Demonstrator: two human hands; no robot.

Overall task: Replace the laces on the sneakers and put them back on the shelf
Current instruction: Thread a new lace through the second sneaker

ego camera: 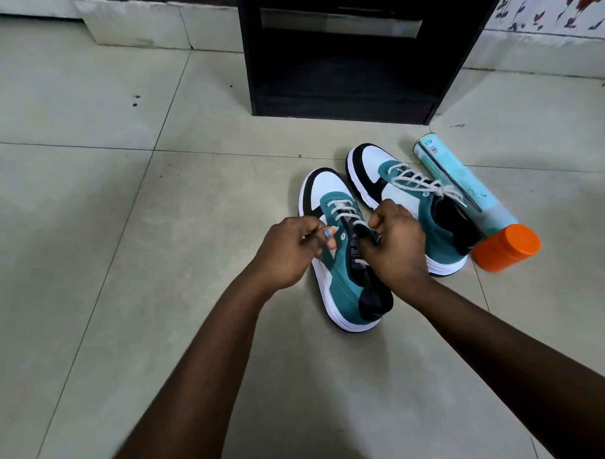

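Lacing near sneaker (343,262) on the floor (123,235)
Left hand (288,254) fingers are pinching a lace end, right hand (394,246) is gripping the tongue; far sneaker (413,205) is looking laced; shelf (343,56) return is pending.

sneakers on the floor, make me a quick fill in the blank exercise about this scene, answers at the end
1. Both hands work on the sneaker nearer the person, the left hand pinching a ____ .
2. The spray can lying beside the other sneaker has an ____ cap.
3. The right hand grips the nearer sneaker's ____ .
4. The dark shelf stands on the ____ .

Answers: lace; orange; tongue; floor
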